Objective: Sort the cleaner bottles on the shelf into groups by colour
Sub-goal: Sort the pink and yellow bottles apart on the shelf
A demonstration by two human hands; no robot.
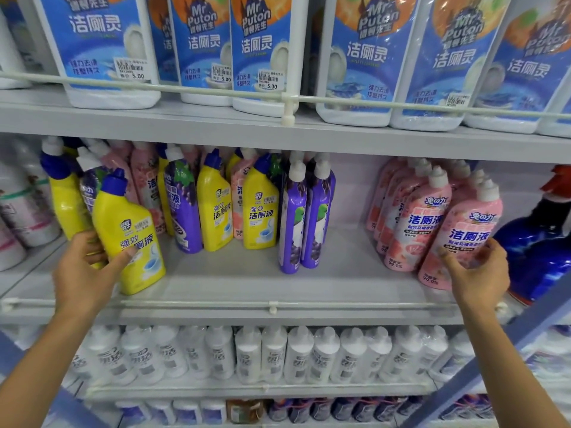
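Note:
On the middle shelf (234,282), my left hand (85,270) grips a tilted yellow bottle (131,230) with a blue cap at the front left. My right hand (479,273) holds the frontmost pink bottle (460,236) at the right. Behind that one stands a group of pink bottles (411,217). Two purple bottles (304,217) stand side by side in the middle. Left of them a mixed cluster holds yellow bottles (216,205), a purple bottle (182,208) and pink bottles (146,186).
Large blue-and-white cleaner bottles (262,50) fill the top shelf behind a rail. A dark blue spray bottle (537,242) stands right of the pink group. White bottles (278,353) line the lower shelf. A low rail (272,305) runs along the middle shelf's front edge.

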